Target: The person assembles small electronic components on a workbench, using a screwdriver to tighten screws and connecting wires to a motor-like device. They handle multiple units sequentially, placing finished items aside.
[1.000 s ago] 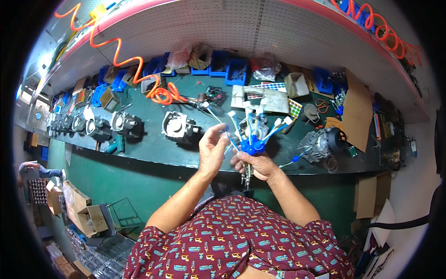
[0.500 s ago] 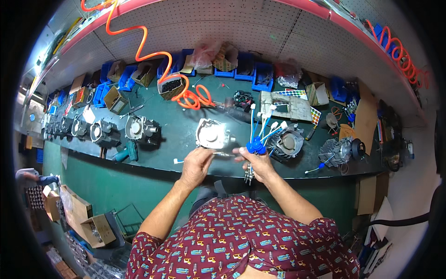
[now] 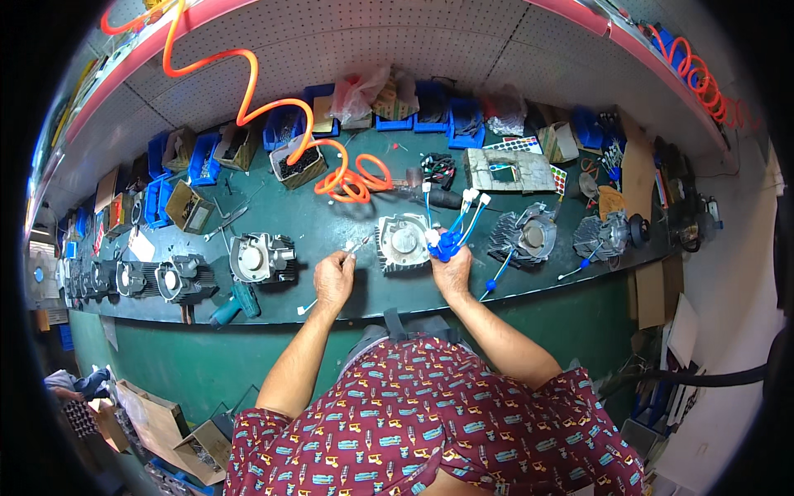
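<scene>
Metal housing [image 3: 404, 241], centre of the frame, lies face up near the front edge of the green bench [image 3: 321, 225], probably for easy reach; the right hand [image 3: 452, 274] grips a blue-and-white lead bundle [image 3: 448, 242] low, seemingly so connectors fan free; the left hand [image 3: 334, 279] pinches one lead [image 3: 357, 245], bare surface lying to its left

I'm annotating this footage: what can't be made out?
Head view:
Bundled blue-and-white wire leads with white connectors: lower ends hidden by right hand.
Single thin lead with white connector: middle hidden by left hand.
Orange coiled plastic hose: partly cut off by top edge.
</scene>
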{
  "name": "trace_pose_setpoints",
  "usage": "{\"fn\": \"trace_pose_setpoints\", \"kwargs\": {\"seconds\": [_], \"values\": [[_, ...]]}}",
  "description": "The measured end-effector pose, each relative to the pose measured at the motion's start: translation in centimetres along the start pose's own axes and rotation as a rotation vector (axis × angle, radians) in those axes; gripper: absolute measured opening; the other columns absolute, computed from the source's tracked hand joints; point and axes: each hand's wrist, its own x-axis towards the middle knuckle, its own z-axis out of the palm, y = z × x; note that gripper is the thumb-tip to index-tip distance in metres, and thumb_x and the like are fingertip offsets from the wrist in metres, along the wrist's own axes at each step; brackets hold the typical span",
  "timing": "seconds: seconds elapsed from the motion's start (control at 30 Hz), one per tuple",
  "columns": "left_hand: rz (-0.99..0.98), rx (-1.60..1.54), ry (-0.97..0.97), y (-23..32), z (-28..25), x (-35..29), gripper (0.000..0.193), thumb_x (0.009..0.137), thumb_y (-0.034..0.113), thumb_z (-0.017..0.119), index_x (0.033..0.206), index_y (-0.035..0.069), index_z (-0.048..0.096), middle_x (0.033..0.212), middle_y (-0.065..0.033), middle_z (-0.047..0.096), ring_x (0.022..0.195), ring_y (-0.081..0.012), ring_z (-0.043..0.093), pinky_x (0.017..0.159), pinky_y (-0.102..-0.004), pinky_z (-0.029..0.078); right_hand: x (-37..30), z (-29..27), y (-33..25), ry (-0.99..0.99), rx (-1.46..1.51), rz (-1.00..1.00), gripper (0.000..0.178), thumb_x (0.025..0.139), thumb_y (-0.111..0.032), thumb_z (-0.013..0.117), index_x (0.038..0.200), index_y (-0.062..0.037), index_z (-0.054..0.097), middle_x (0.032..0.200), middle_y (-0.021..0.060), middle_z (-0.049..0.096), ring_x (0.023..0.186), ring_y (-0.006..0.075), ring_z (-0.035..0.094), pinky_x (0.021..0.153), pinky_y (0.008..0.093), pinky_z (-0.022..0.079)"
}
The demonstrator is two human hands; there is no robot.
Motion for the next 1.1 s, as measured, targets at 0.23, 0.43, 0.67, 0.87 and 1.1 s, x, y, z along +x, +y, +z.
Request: {"fn": "trace_pose_setpoints", "kwargs": {"seconds": [0.23, 0.43, 0.67, 0.87, 1.1], "values": [[-0.024, 0.122, -0.119, -0.7, -0.5, -0.9, 0.026, 0.089, 0.025, 0.067, 0.085, 0.000, 0.072, 0.063, -0.0169, 0.062, 0.058, -0.0269, 0.062, 0.059, -0.0408, 0.048, 4.5, -0.6, -0.2, -0.230, 0.007, -0.041, 0.029, 0.082, -0.008, 0.071, 0.111, -0.0060, 0.072, 0.093, 0.0129, 0.074, 0.084, 0.0254, 0.072, 0.076, 0.0360, 0.056], [-0.075, 0.053, -0.192, -0.9, -0.7, -1.7, 0.028, 0.088, 0.024, 0.067, 0.078, -0.003, 0.067, 0.058, -0.0127, 0.056, 0.053, -0.0182, 0.053, 0.056, -0.0387, 0.044, 6.6, -0.1, 0.5, -0.391, -0.012, -0.095, 0.032, 0.084, -0.010, 0.070, 0.116, -0.0069, 0.070, 0.099, 0.0126, 0.073, 0.090, 0.0249, 0.072, 0.081, 0.0357, 0.055], [-0.105, -0.097, -0.190, -0.6, 1.3, -2.5, 0.029, 0.088, 0.026, 0.067, 0.077, -0.001, 0.068, 0.057, -0.0116, 0.055, 0.054, -0.0163, 0.051, 0.055, -0.0380, 0.044, 6.4, -0.4, -0.1, -0.405, 0.014, -0.153, 0.031, 0.084, -0.011, 0.070, 0.115, -0.0055, 0.069, 0.103, 0.0137, 0.073, 0.094, 0.0271, 0.072, 0.083, 0.0367, 0.055], [-0.128, -0.207, -0.201, -1.3, 2.6, -2.2, 0.029, 0.090, 0.024, 0.066, 0.078, -0.002, 0.068, 0.058, -0.0066, 0.054, 0.057, -0.0110, 0.050, 0.057, -0.0357, 0.044, 6.8, -0.5, 0.3, -0.445, -0.006, -0.157, 0.032, 0.085, -0.011, 0.069, 0.116, -0.0055, 0.069, 0.103, 0.0144, 0.073, 0.095, 0.0277, 0.072, 0.083, 0.0370, 0.055], [-0.162, -0.274, -0.212, -1.5, 3.1, -2.2, 0.030, 0.090, 0.021, 0.066, 0.070, -0.001, 0.064, 0.057, 0.0013, 0.049, 0.056, -0.0084, 0.043, 0.053, -0.0321, 0.040, 6.7, -0.6, -0.2, -0.419, 0.041, -0.206, 0.033, 0.084, -0.010, 0.070, 0.116, -0.0069, 0.069, 0.102, 0.0140, 0.073, 0.093, 0.0275, 0.072, 0.082, 0.0376, 0.055]]}}
